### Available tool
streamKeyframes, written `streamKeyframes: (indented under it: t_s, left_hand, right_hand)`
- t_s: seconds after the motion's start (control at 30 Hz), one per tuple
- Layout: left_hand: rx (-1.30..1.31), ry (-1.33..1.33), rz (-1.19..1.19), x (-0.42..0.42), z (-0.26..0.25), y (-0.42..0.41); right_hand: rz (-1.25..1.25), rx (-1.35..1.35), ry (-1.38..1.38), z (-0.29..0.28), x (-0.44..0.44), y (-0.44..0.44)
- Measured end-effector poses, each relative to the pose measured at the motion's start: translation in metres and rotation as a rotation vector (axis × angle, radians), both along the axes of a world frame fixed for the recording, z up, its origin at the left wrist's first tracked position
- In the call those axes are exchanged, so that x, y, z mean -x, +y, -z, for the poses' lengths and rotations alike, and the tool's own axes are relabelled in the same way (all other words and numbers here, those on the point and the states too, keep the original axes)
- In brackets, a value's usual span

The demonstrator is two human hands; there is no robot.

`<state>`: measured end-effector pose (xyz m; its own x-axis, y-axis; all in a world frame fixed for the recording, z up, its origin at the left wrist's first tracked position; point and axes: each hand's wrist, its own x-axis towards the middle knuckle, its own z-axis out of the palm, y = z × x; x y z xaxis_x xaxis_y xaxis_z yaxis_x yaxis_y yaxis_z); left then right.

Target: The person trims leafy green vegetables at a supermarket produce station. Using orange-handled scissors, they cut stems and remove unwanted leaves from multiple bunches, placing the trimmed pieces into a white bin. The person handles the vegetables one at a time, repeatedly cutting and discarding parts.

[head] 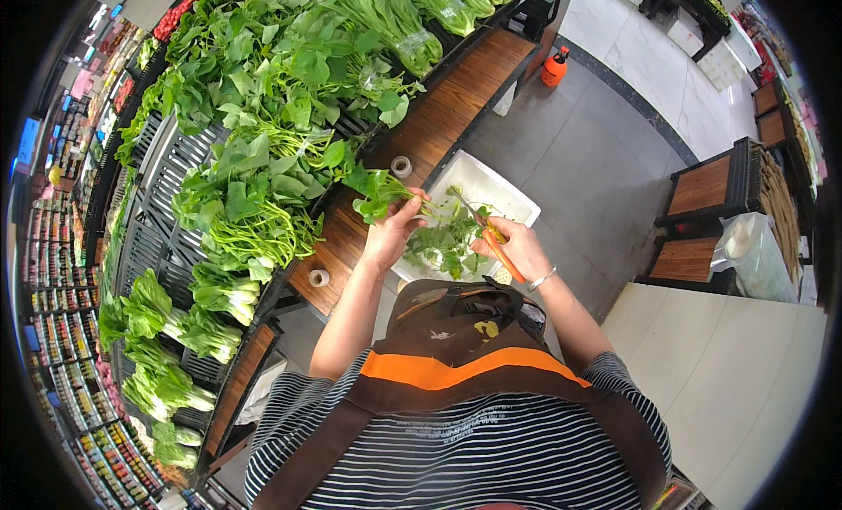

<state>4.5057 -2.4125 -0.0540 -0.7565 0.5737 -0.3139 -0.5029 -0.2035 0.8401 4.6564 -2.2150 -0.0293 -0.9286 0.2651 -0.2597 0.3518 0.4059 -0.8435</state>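
Observation:
My left hand (393,230) grips a small bunch of leafy green stems (379,193) over the near edge of a wooden ledge. In my right hand (516,247) is a pair of scissors (498,245) with orange on the handles, its blades pointing up and left toward the stem ends. Beneath both hands stands a white foam box (503,181) holding loose leaves and stem pieces (450,243). To the left, bunches of long-stemmed leafy greens (260,227) lie on the black slatted display rack.
Two rolls of tape (401,166) (319,278) rest on the wooden ledge (434,125). Bok choy (227,293) lies on the rack (191,161). An orange spray bottle (554,67) stands on the grey floor. Wooden crates (700,188) and a plastic bag (756,253) are at right.

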Motion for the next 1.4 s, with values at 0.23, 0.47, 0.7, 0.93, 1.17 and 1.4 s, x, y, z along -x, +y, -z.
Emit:
streamKeyframes:
  t_s: [0.23, 0.47, 0.7, 0.93, 1.17, 1.4]
  left_hand:
    - [0.082, 0.062, 0.074, -0.007, -0.009, 0.006]
    - [0.152, 0.123, 0.126, -0.009, -0.008, -0.008]
    - [0.492, 0.504, -0.176, -0.006, -0.006, -0.069]
    - [0.540, 0.667, -0.819, 0.016, -0.036, -0.155]
    - [1.336, 0.362, -0.648, 0.109, 0.020, -0.230]
    - [1.591, 0.341, -0.311, 0.111, -0.033, -0.212]
  right_hand:
    - [0.038, 0.032, -0.089, -0.009, -0.009, 0.006]
    - [0.051, 0.176, -0.188, 0.005, -0.021, 0.002]
    - [0.100, 0.196, -0.243, 0.041, -0.028, -0.008]
    - [0.033, 0.200, -0.270, 0.059, -0.022, -0.020]
    - [0.003, 0.204, -0.277, 0.048, -0.004, -0.030]
    - [0.071, 0.201, -0.280, 0.049, -0.010, -0.027]
